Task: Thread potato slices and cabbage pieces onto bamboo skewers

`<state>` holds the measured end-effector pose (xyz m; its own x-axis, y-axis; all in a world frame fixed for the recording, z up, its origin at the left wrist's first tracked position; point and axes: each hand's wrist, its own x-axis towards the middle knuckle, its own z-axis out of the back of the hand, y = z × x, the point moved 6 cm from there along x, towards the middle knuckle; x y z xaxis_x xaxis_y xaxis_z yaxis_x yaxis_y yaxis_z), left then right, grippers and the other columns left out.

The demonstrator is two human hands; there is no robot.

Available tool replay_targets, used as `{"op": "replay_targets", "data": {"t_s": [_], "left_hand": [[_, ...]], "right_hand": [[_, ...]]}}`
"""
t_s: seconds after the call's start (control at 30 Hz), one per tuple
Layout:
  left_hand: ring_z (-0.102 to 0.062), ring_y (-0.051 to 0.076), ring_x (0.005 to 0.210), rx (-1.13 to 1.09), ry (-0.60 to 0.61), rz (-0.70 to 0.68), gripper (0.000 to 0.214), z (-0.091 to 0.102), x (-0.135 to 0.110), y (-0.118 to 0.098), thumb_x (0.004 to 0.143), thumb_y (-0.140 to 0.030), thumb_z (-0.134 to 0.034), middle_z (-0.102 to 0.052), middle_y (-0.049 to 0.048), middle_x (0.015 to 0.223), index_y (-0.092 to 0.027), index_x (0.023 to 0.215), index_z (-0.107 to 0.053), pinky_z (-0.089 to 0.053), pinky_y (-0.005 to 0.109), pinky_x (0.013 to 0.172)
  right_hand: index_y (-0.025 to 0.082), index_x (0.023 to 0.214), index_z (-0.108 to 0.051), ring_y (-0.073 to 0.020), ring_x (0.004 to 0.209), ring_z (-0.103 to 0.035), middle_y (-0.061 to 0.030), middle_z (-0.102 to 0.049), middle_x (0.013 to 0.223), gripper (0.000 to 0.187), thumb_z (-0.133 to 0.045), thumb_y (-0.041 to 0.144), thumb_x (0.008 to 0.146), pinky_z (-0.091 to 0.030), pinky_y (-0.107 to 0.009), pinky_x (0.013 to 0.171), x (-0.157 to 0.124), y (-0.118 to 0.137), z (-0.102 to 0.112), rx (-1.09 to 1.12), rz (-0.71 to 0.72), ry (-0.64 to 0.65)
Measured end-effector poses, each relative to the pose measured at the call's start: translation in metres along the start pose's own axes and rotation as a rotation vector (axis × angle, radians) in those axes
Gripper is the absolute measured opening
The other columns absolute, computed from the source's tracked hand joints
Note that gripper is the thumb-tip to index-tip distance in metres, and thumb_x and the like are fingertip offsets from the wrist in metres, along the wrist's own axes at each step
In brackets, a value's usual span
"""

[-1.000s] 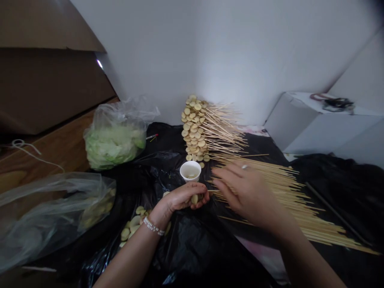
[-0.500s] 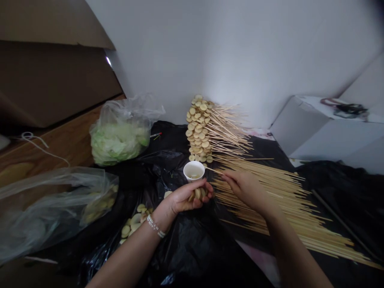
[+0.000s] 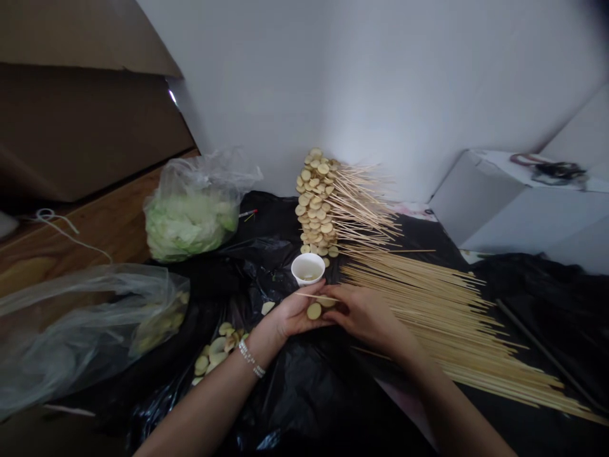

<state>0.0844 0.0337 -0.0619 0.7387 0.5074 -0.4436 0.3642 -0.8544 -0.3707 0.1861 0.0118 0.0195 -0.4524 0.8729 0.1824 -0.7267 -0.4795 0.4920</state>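
Note:
My left hand (image 3: 290, 315) is closed on a few round pale potato slices (image 3: 314, 311), held just in front of a small white cup (image 3: 308, 268). My right hand (image 3: 364, 312) pinches a thin bamboo skewer (image 3: 314, 296) whose point reaches leftward over the slices. The two hands touch above the black plastic sheet (image 3: 304, 387). A bed of loose bamboo skewers (image 3: 451, 317) lies to the right. A stack of finished skewers with slices on their tips (image 3: 316, 206) leans at the back by the wall.
Loose potato slices (image 3: 214, 352) lie near my left wrist. A clear bag of green leaves (image 3: 190, 219) sits at the back left, another clear bag (image 3: 85, 324) at the left. White boxes (image 3: 514, 203) stand at the right, a brown cardboard box (image 3: 80, 108) at the upper left.
My right hand left the loose skewer pile with one skewer and moved left to meet my left hand. The left hand turned its slices toward the skewer point.

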Motion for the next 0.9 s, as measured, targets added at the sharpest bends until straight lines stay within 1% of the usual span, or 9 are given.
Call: {"op": "replay_targets", "data": {"t_s": [0.1,0.27,0.37,0.47,0.57,0.67,0.73,0.8,0.9], "left_hand": [[-0.068,0.02,0.072,-0.006,-0.007,-0.005,0.025,-0.001,-0.001,0.0,0.088,-0.032,-0.057,-0.071,0.0097,0.08,-0.008,0.09,-0.063,-0.054,0.037,0.074],[-0.068,0.02,0.08,-0.034,-0.036,-0.037,0.021,-0.005,-0.002,-0.001,0.088,-0.027,-0.056,-0.071,0.0103,0.083,-0.008,0.088,-0.063,-0.051,0.044,0.086],[-0.067,0.021,0.081,-0.025,-0.054,-0.049,0.019,-0.004,-0.001,-0.001,0.088,-0.023,-0.056,-0.07,0.011,0.082,-0.007,0.088,-0.064,-0.05,0.044,0.088],[-0.067,0.019,0.077,-0.011,-0.068,-0.054,0.014,0.0,0.001,-0.002,0.087,-0.018,-0.054,-0.07,0.01,0.082,-0.008,0.089,-0.065,-0.052,0.039,0.082],[-0.066,0.016,0.066,-0.003,-0.047,-0.047,0.015,-0.002,0.0,-0.003,0.086,-0.018,-0.056,-0.069,0.0085,0.079,-0.008,0.091,-0.065,-0.053,0.028,0.065],[-0.064,0.012,0.062,0.04,-0.021,-0.043,0.017,-0.011,-0.005,-0.005,0.084,-0.018,-0.059,-0.068,0.008,0.081,-0.008,0.096,-0.065,-0.047,0.02,0.052],[-0.063,0.011,0.063,0.087,-0.038,-0.051,0.017,-0.016,-0.009,-0.007,0.083,-0.015,-0.06,-0.068,0.0076,0.084,-0.009,0.097,-0.066,-0.047,0.019,0.054],[-0.063,0.011,0.063,0.11,-0.065,-0.054,0.017,-0.016,-0.011,-0.007,0.081,-0.013,-0.061,-0.068,0.0067,0.084,-0.01,0.097,-0.066,-0.048,0.019,0.057],[-0.063,0.012,0.061,0.066,-0.082,-0.04,0.013,-0.01,-0.007,-0.004,0.081,-0.012,-0.059,-0.068,0.0055,0.077,-0.009,0.091,-0.066,-0.051,0.023,0.061]], "right_hand": [[0.023,0.108,-0.066,-0.0172,0.082,-0.061,-0.005,-0.069,0.091,0.022,-0.057,0.029,0.089,-0.042,-0.027,0.071,0.001,-0.003,-0.004,0.016,0.015,-0.001],[0.024,0.108,-0.067,-0.0163,0.08,-0.061,-0.005,-0.068,0.09,0.025,-0.047,0.026,0.094,-0.044,-0.027,0.072,0.001,-0.011,-0.004,0.003,-0.004,-0.048],[0.024,0.108,-0.066,-0.0165,0.081,-0.061,-0.005,-0.068,0.09,0.024,-0.046,0.028,0.095,-0.044,-0.028,0.072,0.0,-0.012,-0.001,0.013,-0.016,-0.089],[0.024,0.109,-0.064,-0.0167,0.083,-0.061,-0.0049,-0.067,0.092,0.022,-0.05,0.029,0.093,-0.045,-0.028,0.073,-0.001,-0.006,0.001,0.02,0.007,-0.126],[0.023,0.109,-0.064,-0.0173,0.087,-0.06,-0.0053,-0.066,0.096,0.021,-0.054,0.027,0.09,-0.045,-0.028,0.074,-0.003,0.007,-0.004,0.0,0.089,-0.109],[0.021,0.097,-0.065,-0.0184,0.087,-0.06,-0.0062,-0.066,0.096,0.014,-0.054,0.022,0.089,-0.044,-0.028,0.072,-0.004,0.019,-0.015,-0.079,0.155,-0.079],[0.019,0.09,-0.065,-0.0186,0.085,-0.06,-0.0066,-0.066,0.094,0.013,-0.053,0.017,0.088,-0.044,-0.028,0.07,-0.004,0.023,-0.021,-0.133,0.17,-0.066],[0.019,0.088,-0.065,-0.0185,0.084,-0.06,-0.0067,-0.066,0.092,0.014,-0.051,0.016,0.088,-0.043,-0.028,0.07,-0.004,0.023,-0.023,-0.132,0.177,-0.061],[0.019,0.092,-0.064,-0.0166,0.084,-0.06,-0.006,-0.065,0.094,0.015,-0.049,0.02,0.091,-0.044,-0.027,0.072,-0.004,0.017,-0.013,-0.014,0.16,-0.089]]}}
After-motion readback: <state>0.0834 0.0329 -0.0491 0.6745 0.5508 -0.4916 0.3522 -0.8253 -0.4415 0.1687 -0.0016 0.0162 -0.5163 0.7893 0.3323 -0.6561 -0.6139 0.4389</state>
